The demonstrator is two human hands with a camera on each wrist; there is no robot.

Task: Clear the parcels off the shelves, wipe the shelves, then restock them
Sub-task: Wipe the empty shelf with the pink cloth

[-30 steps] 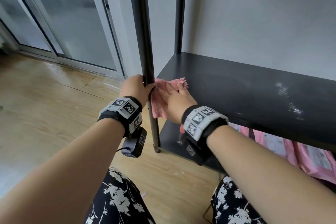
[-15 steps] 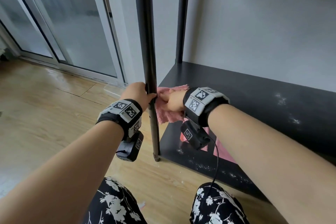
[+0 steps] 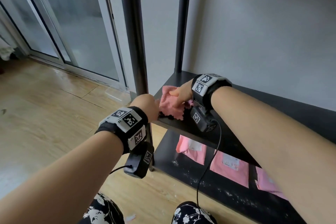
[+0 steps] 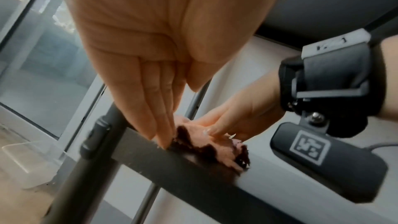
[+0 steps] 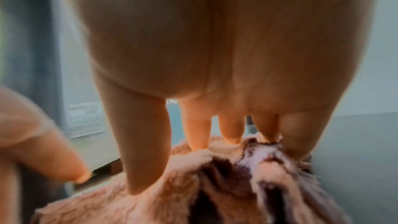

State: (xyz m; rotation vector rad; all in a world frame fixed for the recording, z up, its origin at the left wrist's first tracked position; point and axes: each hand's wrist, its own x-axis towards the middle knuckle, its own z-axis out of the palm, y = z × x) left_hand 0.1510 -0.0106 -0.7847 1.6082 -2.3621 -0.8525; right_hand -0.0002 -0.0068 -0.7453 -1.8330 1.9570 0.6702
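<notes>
A pink cloth [image 3: 168,107] lies bunched at the front left corner of the black middle shelf [image 3: 263,112]. My right hand [image 3: 179,92] is on top of it, thumb and curled fingers pressed into its folds [image 5: 150,202]. My left hand [image 4: 159,135] points straight fingers down at the shelf's front edge [image 4: 172,168], tips touching it right beside the cloth [image 4: 215,147]. In the head view the left hand [image 3: 152,109] sits next to the front post [image 3: 134,42]. Three pink parcels [image 3: 229,167] lie on the bottom shelf [image 3: 181,169].
A second black post [image 3: 181,23] stands at the back left against the grey wall. White dust specks the bottom shelf's front. Sliding glass doors [image 3: 72,23] and a clear plastic box [image 3: 116,92] are to the left, over a wooden floor.
My left hand has let go of the front post and dropped its fingers to the shelf edge. My right hand has turned and bunched the cloth at the corner. The head view has risen.
</notes>
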